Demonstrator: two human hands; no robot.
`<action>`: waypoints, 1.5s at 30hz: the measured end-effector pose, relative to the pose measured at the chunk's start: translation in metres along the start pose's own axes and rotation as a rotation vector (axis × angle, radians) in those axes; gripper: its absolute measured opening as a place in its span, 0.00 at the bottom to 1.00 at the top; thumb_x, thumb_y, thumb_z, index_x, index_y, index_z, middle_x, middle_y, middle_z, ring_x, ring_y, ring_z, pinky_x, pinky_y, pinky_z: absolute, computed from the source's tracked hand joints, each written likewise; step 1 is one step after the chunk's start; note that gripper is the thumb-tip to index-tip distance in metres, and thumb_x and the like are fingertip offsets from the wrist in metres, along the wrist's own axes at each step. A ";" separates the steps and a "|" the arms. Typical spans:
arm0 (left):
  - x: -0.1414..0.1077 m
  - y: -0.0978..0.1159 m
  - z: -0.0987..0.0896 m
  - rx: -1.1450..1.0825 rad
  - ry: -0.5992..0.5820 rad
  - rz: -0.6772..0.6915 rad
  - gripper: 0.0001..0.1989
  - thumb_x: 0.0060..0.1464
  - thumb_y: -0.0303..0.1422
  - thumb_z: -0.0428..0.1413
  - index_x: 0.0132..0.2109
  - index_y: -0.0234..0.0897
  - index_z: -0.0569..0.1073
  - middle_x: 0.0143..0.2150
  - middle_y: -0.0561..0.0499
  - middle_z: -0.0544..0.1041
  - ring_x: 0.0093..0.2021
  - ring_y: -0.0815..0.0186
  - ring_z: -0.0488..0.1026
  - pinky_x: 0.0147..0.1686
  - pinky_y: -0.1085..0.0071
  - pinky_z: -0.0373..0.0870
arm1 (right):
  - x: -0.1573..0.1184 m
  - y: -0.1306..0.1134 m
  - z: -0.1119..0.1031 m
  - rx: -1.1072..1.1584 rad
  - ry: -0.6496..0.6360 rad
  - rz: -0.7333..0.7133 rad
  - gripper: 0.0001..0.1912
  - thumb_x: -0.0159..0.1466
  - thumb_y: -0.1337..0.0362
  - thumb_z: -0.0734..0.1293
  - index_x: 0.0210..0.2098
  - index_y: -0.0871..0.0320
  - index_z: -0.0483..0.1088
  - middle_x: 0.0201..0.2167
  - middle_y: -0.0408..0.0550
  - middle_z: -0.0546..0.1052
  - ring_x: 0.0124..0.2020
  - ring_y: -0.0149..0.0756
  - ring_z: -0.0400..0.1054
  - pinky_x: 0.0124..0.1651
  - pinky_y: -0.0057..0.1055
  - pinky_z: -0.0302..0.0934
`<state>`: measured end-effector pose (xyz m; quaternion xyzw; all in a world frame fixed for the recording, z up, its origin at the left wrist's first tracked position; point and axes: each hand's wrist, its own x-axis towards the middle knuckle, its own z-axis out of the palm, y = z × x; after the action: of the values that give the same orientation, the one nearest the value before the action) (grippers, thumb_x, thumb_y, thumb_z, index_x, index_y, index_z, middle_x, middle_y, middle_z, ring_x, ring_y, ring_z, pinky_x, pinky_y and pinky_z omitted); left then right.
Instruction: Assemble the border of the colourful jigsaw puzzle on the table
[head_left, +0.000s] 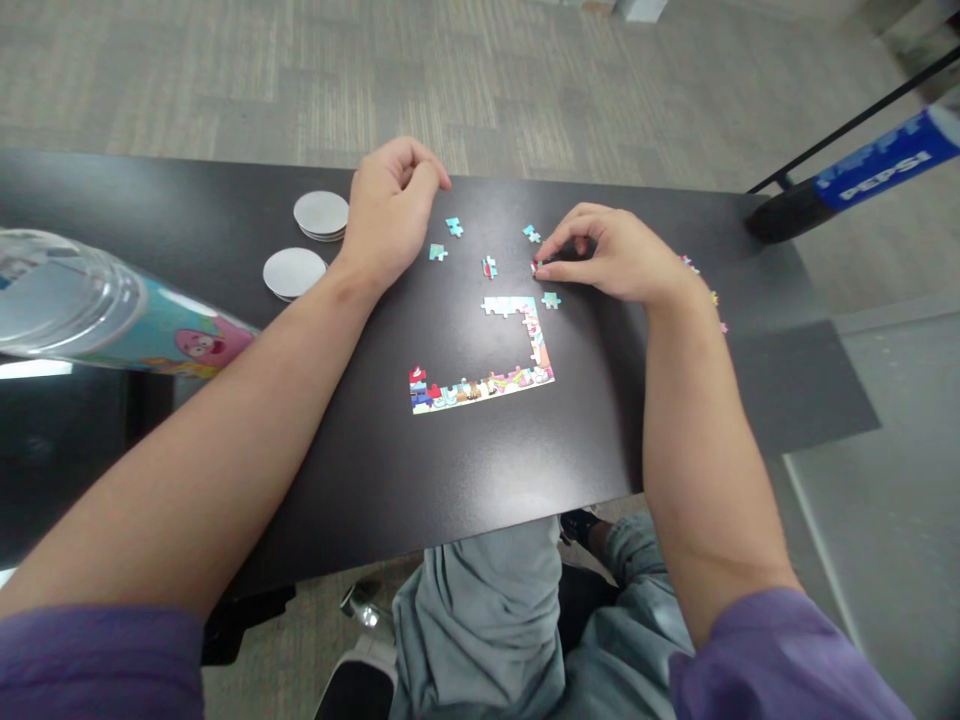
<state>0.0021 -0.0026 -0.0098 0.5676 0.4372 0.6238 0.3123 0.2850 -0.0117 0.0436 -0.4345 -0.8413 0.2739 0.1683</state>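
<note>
My right hand (pixel 607 250) pinches a small red and white puzzle piece (pixel 535 268) between thumb and forefinger at the tabletop. Above a partly joined jigsaw border (pixel 541 345), my left hand (pixel 397 205) rests near the table's far edge with its fingers curled; whatever they hold, if anything, is hidden. The joined border runs along the bottom, up the right side and partly along the top. Between my hands lie several loose pieces, among them a red and white puzzle piece (pixel 490 267) and a light blue puzzle piece (pixel 454 227).
Two stacks of white discs, a far stack (pixel 321 213) and a nearer stack (pixel 292 271), lie left of my left hand. A clear-topped tube (pixel 142 310) with a cartoon print stands at the left. More pieces (pixel 715 298) show beside my right wrist. A Pepsi-marked cylinder (pixel 870 170) is beyond the right edge.
</note>
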 end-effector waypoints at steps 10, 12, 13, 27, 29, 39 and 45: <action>0.003 -0.001 0.002 -0.031 -0.015 0.008 0.10 0.53 0.26 0.51 0.28 0.45 0.73 0.20 0.51 0.57 0.26 0.60 0.53 0.34 0.59 0.44 | 0.000 -0.018 0.013 0.219 0.057 0.043 0.14 0.60 0.54 0.81 0.36 0.52 0.76 0.32 0.46 0.77 0.31 0.40 0.65 0.37 0.42 0.59; 0.003 0.000 0.004 -0.025 -0.011 0.021 0.11 0.52 0.26 0.51 0.27 0.46 0.72 0.20 0.51 0.57 0.26 0.60 0.54 0.33 0.59 0.45 | 0.004 -0.035 0.024 0.342 0.094 -0.020 0.12 0.62 0.54 0.80 0.38 0.51 0.77 0.37 0.47 0.80 0.34 0.41 0.69 0.41 0.43 0.63; 0.004 -0.001 0.005 -0.018 0.002 0.038 0.11 0.53 0.26 0.51 0.27 0.47 0.71 0.20 0.51 0.58 0.26 0.60 0.55 0.33 0.58 0.46 | 0.005 -0.046 0.031 0.380 0.096 -0.056 0.11 0.63 0.54 0.79 0.38 0.51 0.77 0.37 0.47 0.80 0.35 0.42 0.70 0.43 0.44 0.64; 0.006 0.003 0.005 -0.018 -0.035 0.043 0.15 0.56 0.16 0.49 0.28 0.40 0.68 0.23 0.54 0.62 0.24 0.68 0.54 0.32 0.61 0.46 | 0.010 -0.099 0.096 0.358 -0.300 -0.194 0.13 0.56 0.54 0.82 0.35 0.45 0.78 0.25 0.35 0.75 0.26 0.35 0.64 0.33 0.37 0.53; 0.006 0.003 0.006 -0.033 -0.020 0.059 0.16 0.56 0.16 0.49 0.27 0.41 0.67 0.24 0.53 0.64 0.24 0.67 0.54 0.32 0.61 0.47 | 0.011 -0.097 0.096 0.366 -0.309 -0.196 0.14 0.54 0.54 0.83 0.35 0.45 0.78 0.25 0.36 0.74 0.26 0.36 0.64 0.34 0.38 0.53; 0.005 0.006 0.004 -0.079 -0.031 0.061 0.17 0.55 0.13 0.49 0.28 0.39 0.69 0.26 0.53 0.68 0.26 0.69 0.58 0.33 0.63 0.48 | 0.010 -0.094 0.095 0.349 -0.321 -0.182 0.15 0.54 0.54 0.83 0.37 0.43 0.77 0.26 0.35 0.76 0.27 0.37 0.65 0.32 0.38 0.50; 0.010 -0.006 0.010 -0.097 -0.014 0.091 0.15 0.55 0.16 0.48 0.27 0.39 0.69 0.24 0.53 0.65 0.25 0.69 0.55 0.33 0.62 0.47 | 0.008 -0.099 0.094 0.327 -0.312 -0.236 0.09 0.61 0.57 0.79 0.38 0.46 0.77 0.34 0.34 0.81 0.29 0.35 0.67 0.37 0.38 0.51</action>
<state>0.0099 0.0112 -0.0114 0.5755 0.3781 0.6539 0.3135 0.1682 -0.0813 0.0293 -0.2526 -0.8465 0.4487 0.1352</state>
